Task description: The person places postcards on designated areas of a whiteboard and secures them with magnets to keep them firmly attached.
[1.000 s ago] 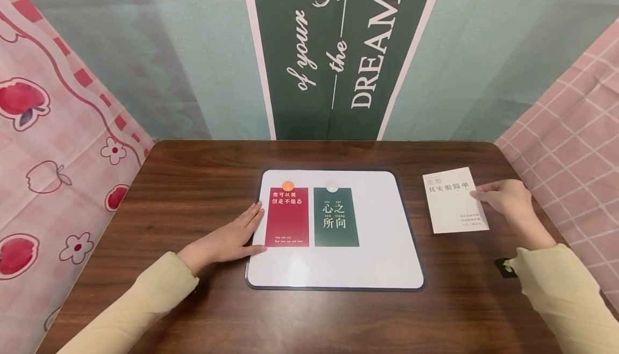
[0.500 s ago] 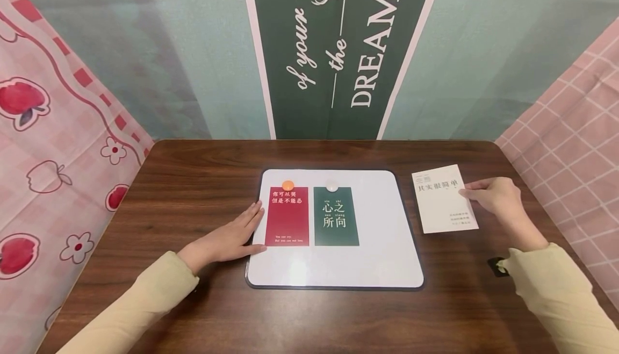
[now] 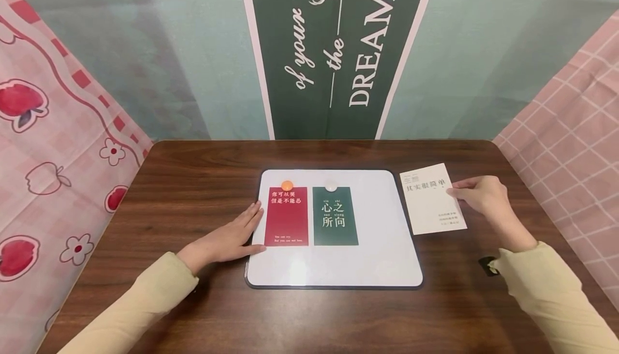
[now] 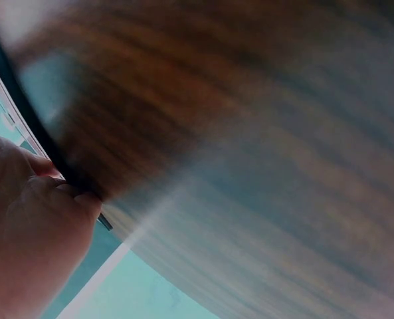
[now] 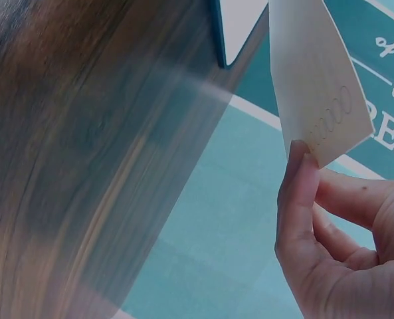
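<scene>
My left hand (image 3: 227, 240) rests on the left edge of a whiteboard (image 3: 389, 236), fingers straight and spread; the left wrist view shows the hand (image 4: 34, 226) at the board's dark rim (image 4: 34, 126). Between the thumb and fingers of my right hand (image 3: 487, 201) is the right edge of a cream card (image 3: 427, 206) with printed characters. That card overlaps the board's right edge in the head view. In the right wrist view the card's back (image 5: 316, 86) stands tilted above the fingertips. On the board lie a red card (image 3: 286, 222) and a green card (image 3: 335, 237).
An orange round magnet (image 3: 287, 186) sits at the red card's top, a white one (image 3: 331, 185) at the green card's. White board surface shows right of the green card. Behind the wooden table (image 3: 208, 160) hangs a curtain (image 3: 213, 74), with patterned cloths at both sides.
My right hand has moved left with the cream card, from the table's right side to the board's right edge. The left hand and the cards on the board have stayed in place.
</scene>
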`<state>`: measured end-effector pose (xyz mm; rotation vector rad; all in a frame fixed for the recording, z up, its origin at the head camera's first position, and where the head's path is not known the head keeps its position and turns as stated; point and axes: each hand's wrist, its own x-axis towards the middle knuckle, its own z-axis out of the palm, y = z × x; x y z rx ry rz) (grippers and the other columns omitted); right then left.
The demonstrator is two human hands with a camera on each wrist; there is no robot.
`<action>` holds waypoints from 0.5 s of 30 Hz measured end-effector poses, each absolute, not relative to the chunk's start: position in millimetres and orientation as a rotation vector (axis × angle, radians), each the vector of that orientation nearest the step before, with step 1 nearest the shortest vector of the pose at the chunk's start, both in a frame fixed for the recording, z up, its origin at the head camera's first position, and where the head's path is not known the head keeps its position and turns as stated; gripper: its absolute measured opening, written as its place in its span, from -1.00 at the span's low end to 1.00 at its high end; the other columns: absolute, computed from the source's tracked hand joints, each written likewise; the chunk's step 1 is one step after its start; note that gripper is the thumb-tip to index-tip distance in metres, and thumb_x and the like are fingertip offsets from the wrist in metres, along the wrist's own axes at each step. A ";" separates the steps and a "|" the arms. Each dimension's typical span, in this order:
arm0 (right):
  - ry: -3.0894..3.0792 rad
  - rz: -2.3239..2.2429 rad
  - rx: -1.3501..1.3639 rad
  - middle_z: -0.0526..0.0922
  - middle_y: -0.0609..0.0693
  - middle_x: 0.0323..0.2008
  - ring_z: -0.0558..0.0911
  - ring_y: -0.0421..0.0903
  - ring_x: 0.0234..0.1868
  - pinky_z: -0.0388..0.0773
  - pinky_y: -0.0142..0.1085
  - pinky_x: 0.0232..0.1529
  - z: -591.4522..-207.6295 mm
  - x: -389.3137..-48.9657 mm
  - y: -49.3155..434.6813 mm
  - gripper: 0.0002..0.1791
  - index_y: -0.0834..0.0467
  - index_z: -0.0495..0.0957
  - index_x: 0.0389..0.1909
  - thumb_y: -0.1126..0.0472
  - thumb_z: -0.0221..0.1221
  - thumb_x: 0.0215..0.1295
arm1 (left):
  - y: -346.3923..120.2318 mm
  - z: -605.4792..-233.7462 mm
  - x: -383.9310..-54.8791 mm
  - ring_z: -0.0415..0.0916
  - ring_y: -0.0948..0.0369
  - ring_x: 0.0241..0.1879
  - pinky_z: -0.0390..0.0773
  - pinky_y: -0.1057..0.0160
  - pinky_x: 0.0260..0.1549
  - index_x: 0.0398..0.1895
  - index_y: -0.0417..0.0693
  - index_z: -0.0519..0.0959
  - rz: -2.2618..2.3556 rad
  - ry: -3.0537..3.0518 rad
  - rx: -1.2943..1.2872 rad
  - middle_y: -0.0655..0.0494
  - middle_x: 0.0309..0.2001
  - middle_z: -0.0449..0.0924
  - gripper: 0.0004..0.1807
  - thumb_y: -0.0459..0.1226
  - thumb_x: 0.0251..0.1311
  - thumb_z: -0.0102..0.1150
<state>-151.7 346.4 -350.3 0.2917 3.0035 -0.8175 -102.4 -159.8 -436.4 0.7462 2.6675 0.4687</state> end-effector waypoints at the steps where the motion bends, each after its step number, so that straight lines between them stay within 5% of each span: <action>1: 2.995 -0.835 0.289 0.67 0.03 -0.62 0.56 -0.28 -0.55 0.33 -0.36 -0.50 -350.2 -151.5 344.9 -0.54 0.42 0.60 -0.23 0.05 0.24 0.08 | -159.8 -436.5 -102.4 -0.28 0.04 0.40 0.19 0.02 0.21 0.42 -0.16 -0.13 0.471 2.667 0.744 -0.05 0.44 -0.28 0.00 0.22 0.09 -0.01; 12: 2.945 -0.923 0.300 0.67 0.17 -0.53 0.63 -0.13 -0.54 0.40 -0.39 -0.60 -361.5 -157.6 338.4 -0.59 0.43 0.60 -0.26 0.12 0.28 0.04 | -160.1 -437.4 -102.2 -0.28 0.04 0.40 0.20 0.02 0.20 0.42 -0.14 -0.13 0.472 2.666 0.735 -0.04 0.44 -0.28 0.00 0.23 0.08 -0.02; 15: 2.956 -0.931 0.318 0.68 0.13 -0.52 0.63 -0.15 -0.56 0.45 -0.29 -0.65 -389.8 -173.0 355.8 -0.54 0.35 0.62 -0.26 0.00 0.31 0.01 | -160.2 -436.9 -102.4 -0.28 0.04 0.40 0.20 0.02 0.20 0.42 -0.13 -0.13 0.478 2.664 0.735 -0.04 0.44 -0.28 0.00 0.23 0.08 -0.02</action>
